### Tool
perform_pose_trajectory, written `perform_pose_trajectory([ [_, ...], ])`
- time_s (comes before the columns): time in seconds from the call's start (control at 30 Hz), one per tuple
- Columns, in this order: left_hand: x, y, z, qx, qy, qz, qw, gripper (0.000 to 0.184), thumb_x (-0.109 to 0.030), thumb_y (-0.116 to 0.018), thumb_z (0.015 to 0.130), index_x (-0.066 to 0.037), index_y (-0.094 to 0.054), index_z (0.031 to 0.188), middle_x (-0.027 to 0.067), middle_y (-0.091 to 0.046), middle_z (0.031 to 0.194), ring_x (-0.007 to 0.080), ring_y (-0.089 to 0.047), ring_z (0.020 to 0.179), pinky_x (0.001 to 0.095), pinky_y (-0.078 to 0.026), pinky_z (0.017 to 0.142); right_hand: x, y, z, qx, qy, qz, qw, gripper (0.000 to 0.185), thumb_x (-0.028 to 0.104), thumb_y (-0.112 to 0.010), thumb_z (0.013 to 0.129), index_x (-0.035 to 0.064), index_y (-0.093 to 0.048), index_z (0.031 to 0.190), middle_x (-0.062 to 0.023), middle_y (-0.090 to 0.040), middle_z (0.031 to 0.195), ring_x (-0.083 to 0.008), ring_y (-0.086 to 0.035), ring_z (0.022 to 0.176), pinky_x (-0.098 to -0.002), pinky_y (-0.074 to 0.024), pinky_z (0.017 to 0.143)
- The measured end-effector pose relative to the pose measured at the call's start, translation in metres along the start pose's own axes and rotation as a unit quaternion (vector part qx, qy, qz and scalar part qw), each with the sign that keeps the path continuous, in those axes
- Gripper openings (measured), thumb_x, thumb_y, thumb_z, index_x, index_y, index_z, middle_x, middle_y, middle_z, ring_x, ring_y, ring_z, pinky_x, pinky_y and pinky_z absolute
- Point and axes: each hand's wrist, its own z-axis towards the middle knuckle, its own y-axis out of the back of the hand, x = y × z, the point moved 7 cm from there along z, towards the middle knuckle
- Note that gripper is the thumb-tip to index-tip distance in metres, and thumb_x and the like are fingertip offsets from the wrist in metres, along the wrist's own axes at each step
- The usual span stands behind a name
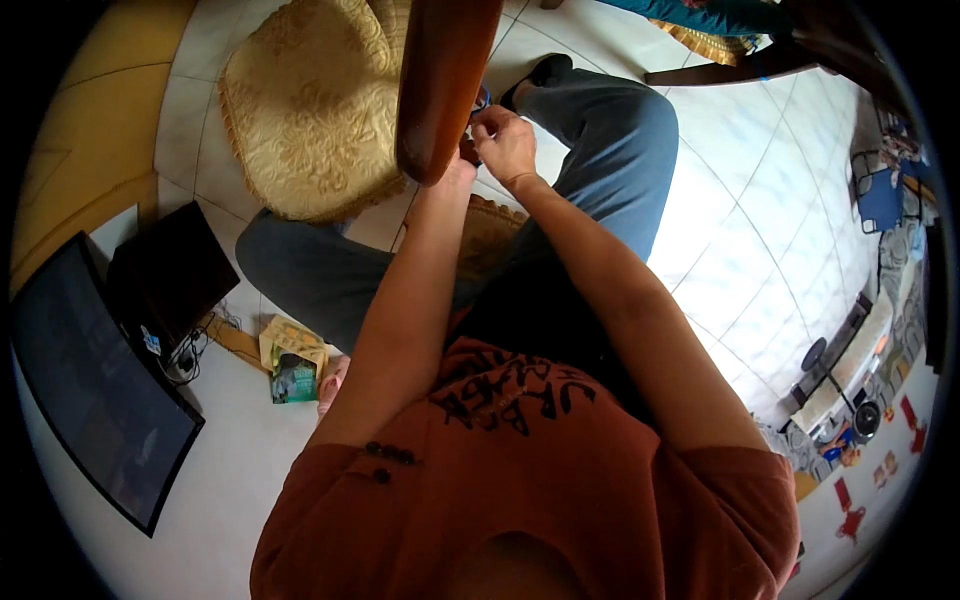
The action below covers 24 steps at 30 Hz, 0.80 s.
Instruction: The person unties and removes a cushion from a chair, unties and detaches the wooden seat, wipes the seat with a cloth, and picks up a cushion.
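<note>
A glossy reddish-brown wooden piece [445, 85] comes down from the top edge, with its rounded end beside my hands. My left hand [463, 167] is at that end, and its fingers are mostly hidden by the wood and by my other hand. Just to the right, my right hand [505, 146] is closed, its fingertips bent together towards the left one. What they pinch is too small and dark to name. A small blue and dark item [482, 98] shows just above the fingers, partly covered by the wood.
Left of the wood lies a gold patterned cushion [305, 110]. My bent legs are on both sides of my hands, over white floor tiles [740, 210]. A dark screen [100, 390], a black box [172, 270] and a yellow-green packet [294, 365] are at the left. Dark wooden furniture [740, 72] stands upper right.
</note>
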Motion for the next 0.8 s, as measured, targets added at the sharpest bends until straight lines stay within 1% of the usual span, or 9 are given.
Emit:
perform_pose_trajectory([
  [0.07, -0.005, 0.001, -0.012, 0.005, -0.007, 0.149, 0.989, 0.015, -0.025, -0.062, 0.087, -0.013, -0.057, 0.08, -0.0041, -0.04, 0.057, 0.0096, -0.033, 0.046, 0.0242, -0.028, 0.043, -0.014, 0.008, 0.008, -0.027, -0.137, 0.046, 0.989, 0.019, 0.023, -0.062, 0.077, 0.0037, -0.066, 0.079, -0.0165, -0.066, 0.077, -0.034, -0.064, 0.076, -0.0399, -0.0494, 0.069],
  [0.17, -0.002, -0.011, -0.034, -0.03, -0.031, 0.194, 0.98, 0.018, -0.027, -0.063, 0.087, -0.014, -0.054, 0.078, -0.0053, -0.026, 0.055, 0.0081, -0.021, 0.044, 0.0252, -0.018, 0.041, -0.025, 0.007, 0.022, -0.034, -0.175, 0.158, 0.971, 0.015, 0.013, -0.064, 0.078, -0.0019, -0.064, 0.077, -0.0136, -0.067, 0.073, -0.0219, -0.065, 0.062, -0.0347, -0.0509, 0.063],
  [0.27, -0.002, -0.011, -0.038, -0.022, -0.01, 0.218, 0.976, 0.02, -0.031, -0.062, 0.088, -0.014, -0.054, 0.081, -0.0058, -0.026, 0.055, 0.0075, -0.022, 0.044, 0.0232, -0.019, 0.041, -0.042, -0.007, 0.022, -0.022, -0.228, 0.266, 0.936, 0.01, 0.007, -0.06, 0.081, -0.001, -0.065, 0.081, -0.006, -0.066, 0.068, -0.0114, -0.064, 0.061, -0.0263, -0.0513, 0.051],
  [0.4, 0.001, 0.0, -0.017, -0.027, -0.018, 0.214, 0.976, 0.018, -0.029, -0.066, 0.084, -0.015, -0.057, 0.078, -0.0062, -0.028, 0.054, 0.0082, -0.027, 0.045, 0.0236, -0.021, 0.041, -0.059, -0.012, 0.025, -0.003, -0.248, 0.241, 0.938, 0.014, 0.012, -0.06, 0.082, -0.0018, -0.064, 0.08, -0.0086, -0.065, 0.067, -0.0135, -0.064, 0.06, -0.0292, -0.0516, 0.052],
  [0.47, 0.0, -0.003, -0.021, -0.057, -0.041, 0.211, 0.975, 0.018, -0.027, -0.068, 0.083, -0.016, -0.056, 0.074, -0.0056, -0.032, 0.055, 0.0089, -0.031, 0.045, 0.0244, -0.025, 0.041, -0.054, -0.01, 0.035, -0.005, -0.109, 0.01, 0.994, 0.02, 0.018, -0.06, 0.081, -0.0015, -0.063, 0.08, -0.0146, -0.065, 0.068, -0.0226, -0.066, 0.063, -0.0354, -0.0522, 0.056],
  [0.5, -0.003, -0.007, -0.026, -0.08, -0.058, 0.223, 0.97, 0.021, -0.027, -0.065, 0.084, -0.016, -0.053, 0.07, -0.0052, -0.035, 0.055, 0.0088, -0.031, 0.044, 0.024, -0.026, 0.04, -0.032, 0.001, 0.028, 0.037, -0.141, -0.043, 0.988, 0.021, 0.023, -0.06, 0.077, 0.003, -0.065, 0.081, -0.0226, -0.063, 0.077, -0.0398, -0.062, 0.076, -0.0476, -0.0495, 0.067],
  [0.57, -0.006, -0.002, -0.028, -0.089, -0.069, 0.23, 0.967, 0.021, -0.027, -0.066, 0.084, -0.016, -0.053, 0.07, -0.0052, -0.035, 0.055, 0.0088, -0.031, 0.044, 0.024, -0.026, 0.04, 0.034, 0.013, 0.005, 0.083, 0.042, -0.134, 0.987, 0.018, 0.023, -0.062, 0.072, 0.0058, -0.066, 0.079, -0.0196, -0.063, 0.073, -0.0374, -0.062, 0.071, -0.0459, -0.0498, 0.063],
  [0.67, 0.005, 0.004, -0.035, -0.072, -0.05, 0.237, 0.968, 0.021, -0.027, -0.066, 0.083, -0.016, -0.053, 0.07, -0.0052, -0.035, 0.054, 0.0088, -0.031, 0.043, 0.024, -0.025, 0.04, 0.052, -0.039, -0.018, 0.208, 0.171, -0.08, 0.96, 0.028, 0.028, -0.063, 0.072, 0.0079, -0.065, 0.092, -0.0153, -0.066, 0.09, -0.0306, -0.063, 0.078, -0.0428, -0.051, 0.069],
  [0.8, 0.019, 0.009, -0.039, -0.05, -0.024, 0.241, 0.969, 0.022, -0.026, -0.066, 0.083, -0.017, -0.053, 0.07, -0.0053, -0.035, 0.054, 0.0088, -0.03, 0.043, 0.0241, -0.024, 0.039, 0.069, -0.111, -0.015, 0.18, 0.242, -0.265, 0.916, 0.063, 0.048, -0.047, 0.087, 0.0159, -0.028, 0.138, -0.0108, -0.02, 0.144, -0.0386, -0.018, 0.13, -0.051, -0.0197, 0.105],
])
